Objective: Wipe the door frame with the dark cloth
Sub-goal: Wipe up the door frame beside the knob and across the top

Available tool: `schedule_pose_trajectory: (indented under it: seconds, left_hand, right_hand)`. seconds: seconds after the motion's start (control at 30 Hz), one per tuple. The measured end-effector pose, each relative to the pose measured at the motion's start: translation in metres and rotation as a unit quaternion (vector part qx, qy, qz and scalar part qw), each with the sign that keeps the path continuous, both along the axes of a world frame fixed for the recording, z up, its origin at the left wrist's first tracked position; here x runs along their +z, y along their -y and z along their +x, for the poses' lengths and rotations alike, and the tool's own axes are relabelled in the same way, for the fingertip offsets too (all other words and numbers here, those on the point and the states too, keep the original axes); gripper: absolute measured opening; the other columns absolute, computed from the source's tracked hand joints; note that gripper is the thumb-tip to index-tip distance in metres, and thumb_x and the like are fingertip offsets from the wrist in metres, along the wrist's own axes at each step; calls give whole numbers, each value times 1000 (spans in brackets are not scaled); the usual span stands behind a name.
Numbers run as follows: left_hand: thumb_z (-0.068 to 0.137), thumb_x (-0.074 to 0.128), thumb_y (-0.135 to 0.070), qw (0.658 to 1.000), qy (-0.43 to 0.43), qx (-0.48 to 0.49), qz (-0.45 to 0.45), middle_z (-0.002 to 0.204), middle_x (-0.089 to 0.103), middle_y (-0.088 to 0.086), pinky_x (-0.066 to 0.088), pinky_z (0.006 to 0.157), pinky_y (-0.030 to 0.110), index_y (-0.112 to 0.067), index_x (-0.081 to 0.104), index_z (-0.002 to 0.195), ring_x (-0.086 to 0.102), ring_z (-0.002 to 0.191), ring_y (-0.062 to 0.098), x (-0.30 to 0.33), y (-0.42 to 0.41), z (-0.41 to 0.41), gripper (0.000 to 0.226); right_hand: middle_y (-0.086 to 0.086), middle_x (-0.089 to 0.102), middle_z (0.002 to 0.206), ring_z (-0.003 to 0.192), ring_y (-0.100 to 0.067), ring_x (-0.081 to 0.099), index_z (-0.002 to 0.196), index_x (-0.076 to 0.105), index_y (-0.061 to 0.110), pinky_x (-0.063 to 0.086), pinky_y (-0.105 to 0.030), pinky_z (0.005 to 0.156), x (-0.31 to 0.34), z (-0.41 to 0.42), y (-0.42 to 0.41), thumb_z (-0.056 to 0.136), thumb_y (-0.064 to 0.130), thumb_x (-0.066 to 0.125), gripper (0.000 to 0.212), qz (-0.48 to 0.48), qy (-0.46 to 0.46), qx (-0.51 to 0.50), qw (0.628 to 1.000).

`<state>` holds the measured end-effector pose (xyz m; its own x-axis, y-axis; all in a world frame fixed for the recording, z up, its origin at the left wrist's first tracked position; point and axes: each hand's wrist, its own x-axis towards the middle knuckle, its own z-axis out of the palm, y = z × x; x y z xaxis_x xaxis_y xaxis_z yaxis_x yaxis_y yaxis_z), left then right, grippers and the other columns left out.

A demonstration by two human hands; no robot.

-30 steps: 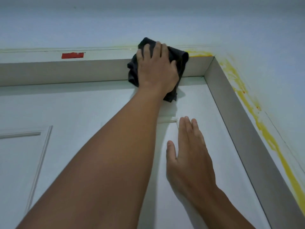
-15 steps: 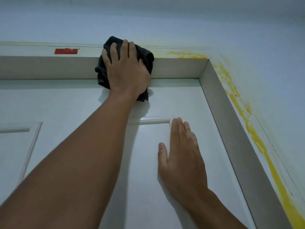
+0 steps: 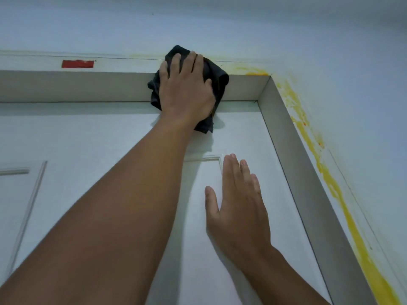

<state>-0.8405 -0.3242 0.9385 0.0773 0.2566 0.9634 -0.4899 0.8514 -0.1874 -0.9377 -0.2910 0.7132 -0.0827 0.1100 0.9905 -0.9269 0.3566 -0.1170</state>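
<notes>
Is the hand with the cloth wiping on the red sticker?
No, the left hand presses the dark cloth against the door frame, apart from the red sticker.

Dim, cool bluish light, soft and even, no glare, faint shadow under the dark cloth on the door, frame lines bowing at the wide-angle edges, slight overall softness
</notes>
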Motion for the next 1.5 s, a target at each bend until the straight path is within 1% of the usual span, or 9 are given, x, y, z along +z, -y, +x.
schedule_pose_trajectory:
  seconds: [0.27,0.4,0.47,0.53,0.63,0.77,0.93,1.33,1.5]
  left_hand:
    - [102,36,-36,998,-45,-13,35,167,23,2,1,124,56,-16,27,158,13,155,33,-1,-8,-15,60]
    - [104,34,-39,1000,10,-19,2,168,20,2,-1,124,55,-16,24,159,11,155,33,-3,-52,-49,61]
    - [105,32,-38,999,47,-16,-17,170,14,2,-3,125,54,-17,18,161,5,156,31,-7,-71,-64,62]
    - [106,31,-37,996,79,-15,-42,170,11,0,-4,126,51,-18,15,162,2,157,29,-6,-77,-69,61]
    - [106,32,-35,995,75,-15,-61,170,14,-3,-2,126,47,-20,16,162,6,157,26,-3,-58,-55,60]
    - [104,35,-35,999,17,-22,-42,167,22,-3,2,126,48,-20,24,159,13,155,26,-3,-16,-21,58]
    - [101,39,-37,998,-64,-25,3,165,28,-1,5,126,52,-18,31,157,19,154,28,-4,46,30,59]
    - [102,38,-38,998,-44,-7,35,166,23,2,7,124,57,-16,26,158,15,154,32,-15,40,40,61]
    - [101,37,-44,998,-30,-18,44,165,25,-2,12,122,54,-20,28,158,16,153,29,-15,32,39,62]
  right_hand:
    - [9,-5,171,156,-8,-16,163,-5,22,-8,-30,127,-3,2,-1,103,45,30,73,17,8,-15,1000]
    - [10,-13,170,153,-7,-21,159,-15,33,-13,-26,121,-2,3,-6,99,51,25,74,26,41,0,999]
    - [17,-17,165,152,-6,-18,147,-23,44,-6,-22,117,-2,9,-15,84,63,25,81,32,102,78,991]
    - [23,-18,160,152,-4,-19,135,-26,50,1,-23,122,-3,15,-22,79,62,25,77,37,117,106,987]
    - [25,-24,159,143,5,-32,148,-27,41,-4,-28,127,-4,9,-14,101,48,39,81,41,54,20,998]
    - [10,-1,171,156,-7,-12,162,-3,24,-7,-28,126,-3,1,-1,102,42,30,71,8,11,-27,1000]
    - [8,5,171,157,-9,-6,162,2,22,-3,-29,127,-4,1,0,102,41,33,70,4,8,-21,1000]
    - [6,1,172,157,-11,-9,163,-1,20,-3,-31,128,-1,5,-1,99,42,21,71,29,37,-51,998]
    - [6,-5,171,156,-10,-13,162,-4,22,-5,-31,127,4,21,-7,106,40,25,66,52,70,-23,996]
